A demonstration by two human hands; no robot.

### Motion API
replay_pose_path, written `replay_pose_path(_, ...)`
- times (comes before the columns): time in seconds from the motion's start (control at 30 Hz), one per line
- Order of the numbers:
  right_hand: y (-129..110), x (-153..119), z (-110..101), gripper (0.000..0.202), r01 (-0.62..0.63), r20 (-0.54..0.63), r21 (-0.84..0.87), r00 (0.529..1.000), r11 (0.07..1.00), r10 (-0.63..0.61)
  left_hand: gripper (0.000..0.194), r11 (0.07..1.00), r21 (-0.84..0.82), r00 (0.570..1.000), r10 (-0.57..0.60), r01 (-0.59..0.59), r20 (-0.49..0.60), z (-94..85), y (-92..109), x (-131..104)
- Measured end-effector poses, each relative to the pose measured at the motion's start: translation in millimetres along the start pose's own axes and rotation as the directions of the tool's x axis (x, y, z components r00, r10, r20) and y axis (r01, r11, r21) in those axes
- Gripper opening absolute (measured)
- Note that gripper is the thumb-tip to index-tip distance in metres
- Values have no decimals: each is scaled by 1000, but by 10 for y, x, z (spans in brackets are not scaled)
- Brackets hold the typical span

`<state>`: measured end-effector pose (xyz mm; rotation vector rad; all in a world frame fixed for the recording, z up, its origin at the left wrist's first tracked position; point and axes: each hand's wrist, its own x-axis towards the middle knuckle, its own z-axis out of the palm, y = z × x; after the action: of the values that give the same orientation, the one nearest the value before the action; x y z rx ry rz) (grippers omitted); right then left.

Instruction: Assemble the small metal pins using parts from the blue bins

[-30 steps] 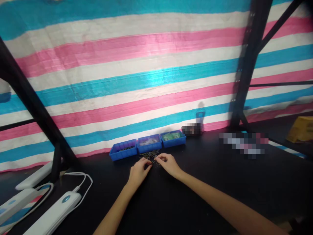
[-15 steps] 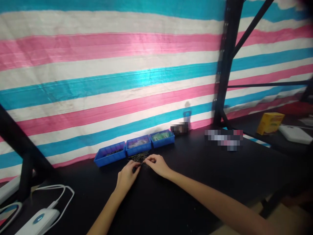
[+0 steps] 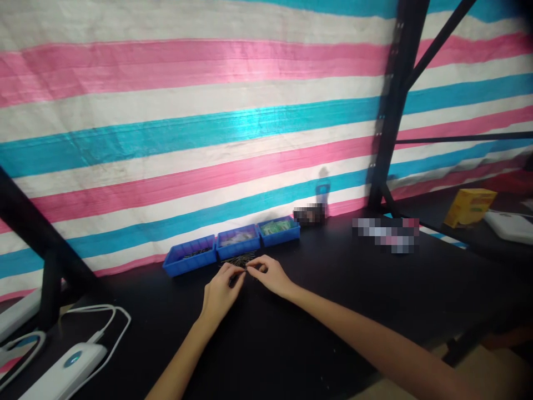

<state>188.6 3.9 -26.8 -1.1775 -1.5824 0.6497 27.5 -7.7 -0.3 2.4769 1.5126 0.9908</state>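
Observation:
My left hand (image 3: 222,290) and my right hand (image 3: 270,274) meet fingertip to fingertip low over the black table (image 3: 258,344). Both are pinched closed on something too small to make out. Just behind the fingers lies a loose pile of thin dark sticks or pins (image 3: 239,259). Three blue trays stand in a row behind it: the left tray (image 3: 170,266) holds dark small pieces, the middle tray (image 3: 238,249) clear plastic bits, and the right tray (image 3: 281,239) green and white packets.
A white device (image 3: 62,375) with a cable sits at the lower left. Black frame posts rise left and right before a striped sheet (image 3: 208,128). To the right are a yellow box (image 3: 469,208) and a white object (image 3: 510,226).
The view has shifted slightly, so the scene sits a little higher and further right. My hands have drawn slightly closer together, their fingertips still pinched.

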Motion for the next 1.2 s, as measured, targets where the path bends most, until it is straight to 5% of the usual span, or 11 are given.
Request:
replay_pose_path(0.2, 15, 16, 2, 23, -18, 31, 41, 999, 999, 16, 21, 989, -144, 998, 36, -44, -55, 60, 2, 9)
replay_pose_path(0.47, 20, 17, 9, 24, 14, 107, 47, 994, 999, -19, 23, 935, -353, 987, -52, -4, -150, 95, -10, 30)
replay_pose_path(0.77, 19, -27, 22, 18, 74, 187, 5, 980, 997, -74, 25, 913, -407, 989, -78, 20, -127, 117, -65, 37)
replay_pose_path(0.93, 17, 18, 22, 24, -10, 140, 189, 990, 982, -17, 24, 917, -398, 981, -103, 30, -164, 89, -54, 49)
replay_pose_path(1.2, -6, 35, 0, 29, -64, 86, 289, 995, 955, 41, 28, 908, -412, 996, -92, 80, -11, 144, -64, 37)
